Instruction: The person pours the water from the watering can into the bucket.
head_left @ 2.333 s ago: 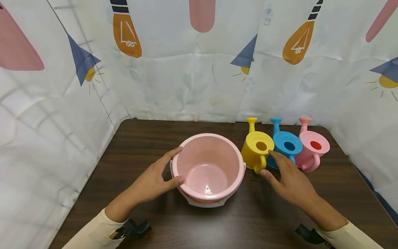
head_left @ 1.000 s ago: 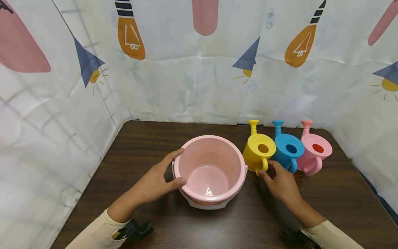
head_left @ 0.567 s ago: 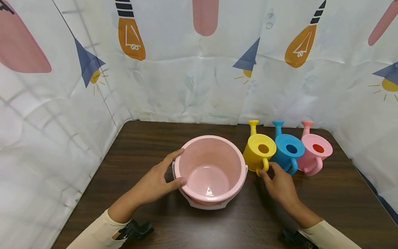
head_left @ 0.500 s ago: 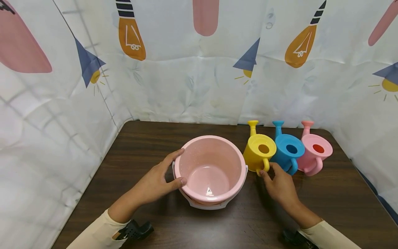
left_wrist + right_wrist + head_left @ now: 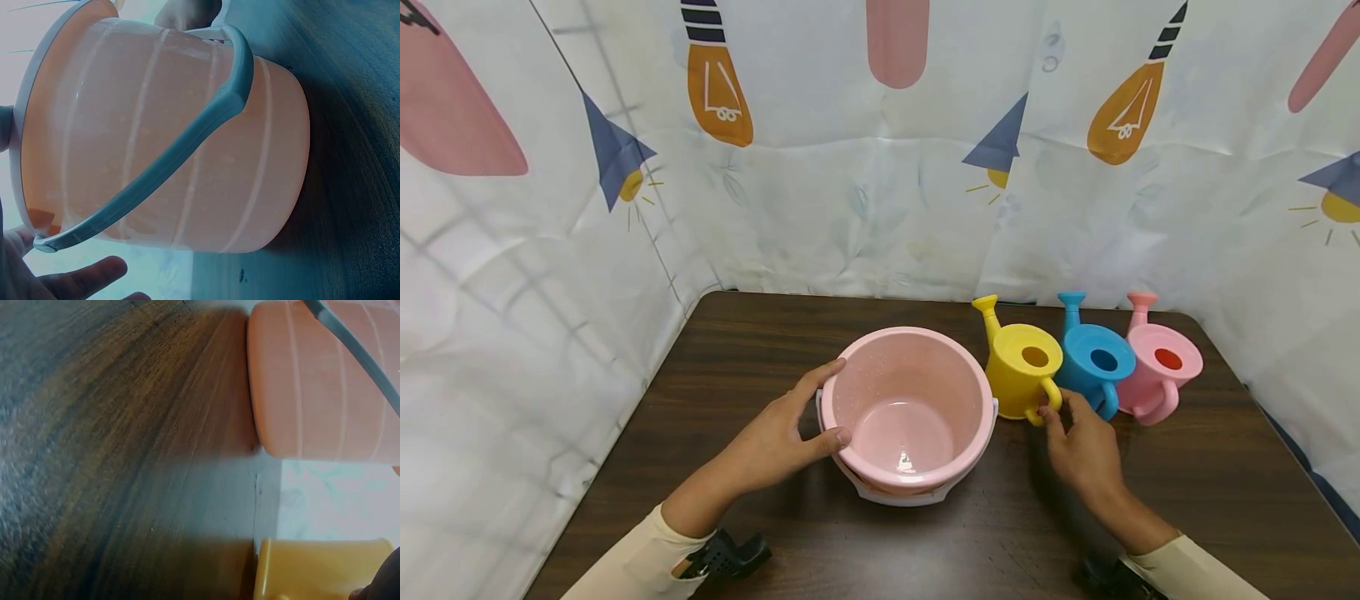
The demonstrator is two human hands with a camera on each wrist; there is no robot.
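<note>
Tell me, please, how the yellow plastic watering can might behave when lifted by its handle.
The yellow plastic watering can is probably stiff, given its crisp, cylindrical shape. The round top hole suggests a hollow body, so it may be light, though any contents are hidden. With the looped handle opposite the spout, it might dip spout-first.

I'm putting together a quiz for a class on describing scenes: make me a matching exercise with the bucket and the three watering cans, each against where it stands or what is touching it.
Things:
1. yellow watering can
2. blue watering can
3. pink watering can
4. pink bucket

Places and states (head view):
A. at the right end of the row of cans
B. touched by the left grip
C. pinched by the right grip
D. in the middle of the row of cans

Right pairs: 1-C, 2-D, 3-A, 4-B
</note>
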